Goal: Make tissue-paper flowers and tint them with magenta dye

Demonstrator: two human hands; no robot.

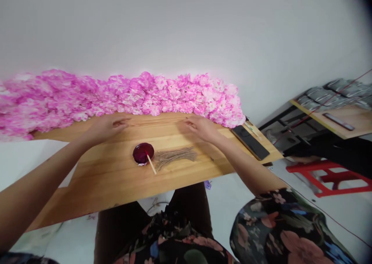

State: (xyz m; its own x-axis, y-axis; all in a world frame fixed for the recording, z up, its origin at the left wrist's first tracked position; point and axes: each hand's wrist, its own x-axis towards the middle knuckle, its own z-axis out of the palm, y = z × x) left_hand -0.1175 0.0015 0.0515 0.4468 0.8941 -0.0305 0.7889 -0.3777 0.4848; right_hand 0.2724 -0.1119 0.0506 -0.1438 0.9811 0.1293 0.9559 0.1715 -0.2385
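Note:
My left hand [110,127] hovers over or rests on the wooden table [95,186], its fingers loosely bent and apart with nothing seen in them. Across from it, my right hand [200,127] has its fingers half curled and pointing left; I see nothing held there. Both hands are close to a long bank of pink artificial flowers [145,93] along the wall. Between my forearms stands a small round dish of dark red liquid [143,153], with a thin wooden stick [151,164] leaning out of it. Beside the dish lies a bundle of thin brown stems [176,156].
White paper [26,155] covers the table's left end. A black phone [250,142] lies at the right end, near a thin pen-like item [252,129]. Further right are a red plastic stool [328,178] and another table with grey packets [334,93] on it.

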